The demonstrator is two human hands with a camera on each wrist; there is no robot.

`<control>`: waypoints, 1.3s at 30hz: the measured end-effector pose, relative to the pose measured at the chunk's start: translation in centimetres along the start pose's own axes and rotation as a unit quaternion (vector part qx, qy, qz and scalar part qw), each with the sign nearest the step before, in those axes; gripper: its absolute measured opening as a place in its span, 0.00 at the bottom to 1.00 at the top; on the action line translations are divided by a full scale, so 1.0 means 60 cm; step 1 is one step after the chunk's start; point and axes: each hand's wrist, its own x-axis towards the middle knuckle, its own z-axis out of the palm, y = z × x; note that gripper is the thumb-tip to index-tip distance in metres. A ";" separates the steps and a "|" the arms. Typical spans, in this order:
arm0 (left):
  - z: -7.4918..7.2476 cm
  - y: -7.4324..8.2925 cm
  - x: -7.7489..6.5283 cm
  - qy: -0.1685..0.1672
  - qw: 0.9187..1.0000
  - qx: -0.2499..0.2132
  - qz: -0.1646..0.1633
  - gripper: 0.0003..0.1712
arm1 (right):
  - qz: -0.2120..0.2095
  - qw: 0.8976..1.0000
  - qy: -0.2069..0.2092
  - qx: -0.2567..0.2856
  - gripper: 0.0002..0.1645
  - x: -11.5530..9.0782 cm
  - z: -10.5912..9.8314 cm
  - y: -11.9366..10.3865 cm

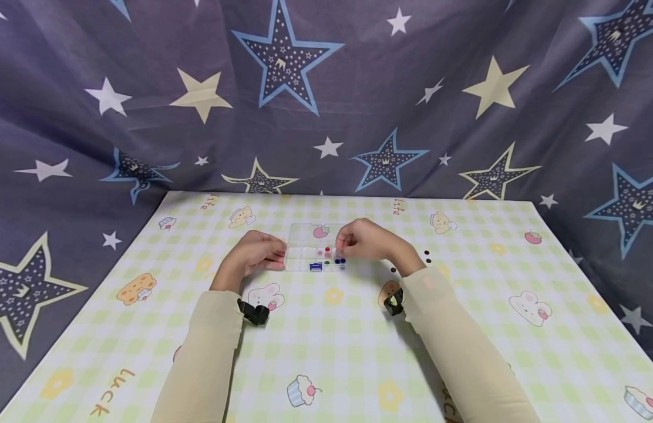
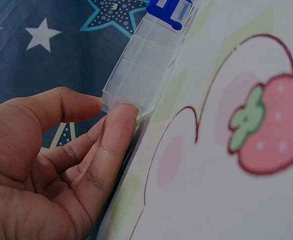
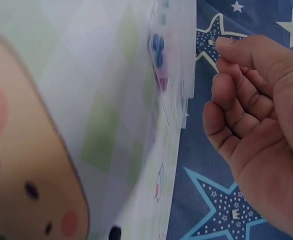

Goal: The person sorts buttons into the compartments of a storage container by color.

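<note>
A clear plastic compartment box [image 1: 300,259] lies on the table with its transparent lid [image 1: 304,234] raised at the back. Its left end is pinched between the thumb and fingers of my left hand [image 1: 258,254]; the left wrist view shows this hand [image 2: 61,165] at the box end [image 2: 141,65]. Small red, green and dark blue beads [image 1: 340,261] sit in the right-hand compartments. Over that right side hovers my right hand [image 1: 366,239], fingers curled and thumb close to the index fingertip. Whether a tiny piece is between those fingertips [image 3: 225,47] is not visible.
A blue latch [image 1: 316,267] is on the box's front edge. Several small dark beads [image 1: 427,252] lie on the table near the right wrist. A printed checked cloth [image 1: 332,329] covers the table; a star-patterned curtain [image 1: 326,117] hangs behind it.
</note>
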 end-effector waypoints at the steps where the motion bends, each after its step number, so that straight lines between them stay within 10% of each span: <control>1: 0.000 0.000 0.000 0.000 1.000 0.000 0.000 0.21 | 0.001 1.000 0.002 0.000 0.03 -0.003 -0.002 0.002; 39: 0.002 0.001 -0.002 -0.001 1.000 0.000 0.002 0.21 | 0.083 0.996 0.029 -0.020 0.04 -0.150 -0.063 0.078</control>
